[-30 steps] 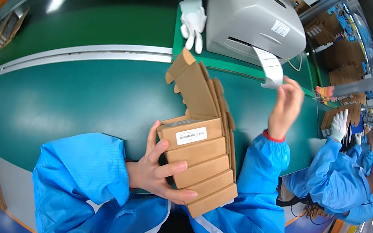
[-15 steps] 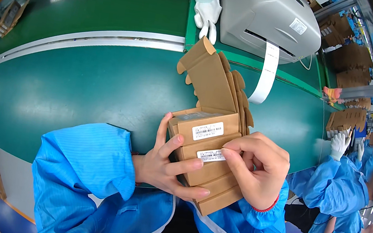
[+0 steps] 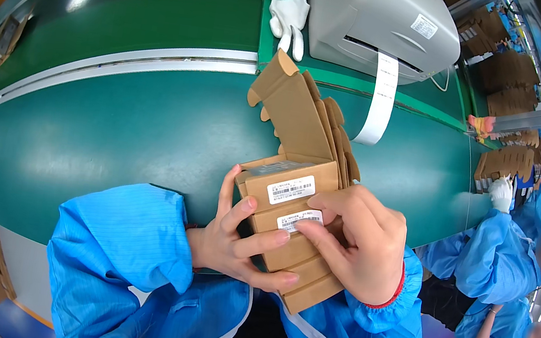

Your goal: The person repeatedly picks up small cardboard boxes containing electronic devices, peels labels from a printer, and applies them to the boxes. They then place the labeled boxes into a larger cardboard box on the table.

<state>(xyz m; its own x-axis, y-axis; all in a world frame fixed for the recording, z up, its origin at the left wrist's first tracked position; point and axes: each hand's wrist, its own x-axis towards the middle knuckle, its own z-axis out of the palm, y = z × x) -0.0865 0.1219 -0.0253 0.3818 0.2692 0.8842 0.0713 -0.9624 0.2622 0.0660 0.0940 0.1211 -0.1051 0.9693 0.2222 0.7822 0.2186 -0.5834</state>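
In the head view, the left hand (image 3: 239,241) is clamping on a stack of small brown cardboard boxes (image 3: 296,255), its fingers spreading over their near left side. The stack is leaning at a slant above the near edge of the green worktop (image 3: 123,126), in front of the person's blue sleeves. The topmost box is standing open, and its brown lid flap (image 3: 296,117) is rising away from the person, with more flaps lining up just behind it on the right. A white printed label (image 3: 290,189) is lying on the front of that box.

The right hand (image 3: 364,242) is bending over the next box down, thumb and forefinger touching a second label (image 3: 290,222); whether they are pinching it or pressing it flat, I cannot tell. The two hands are working near each other on the same stack, not touching.

Beyond the boxes, a grey printer (image 3: 383,25) is standing with a white paper strip (image 3: 379,105) hanging out of its slot. A white glove (image 3: 286,14) is lying just beside the printer on its left. At the far right, a co-worker in blue (image 3: 492,251) is wearing white gloves near other brown cartons (image 3: 505,166).
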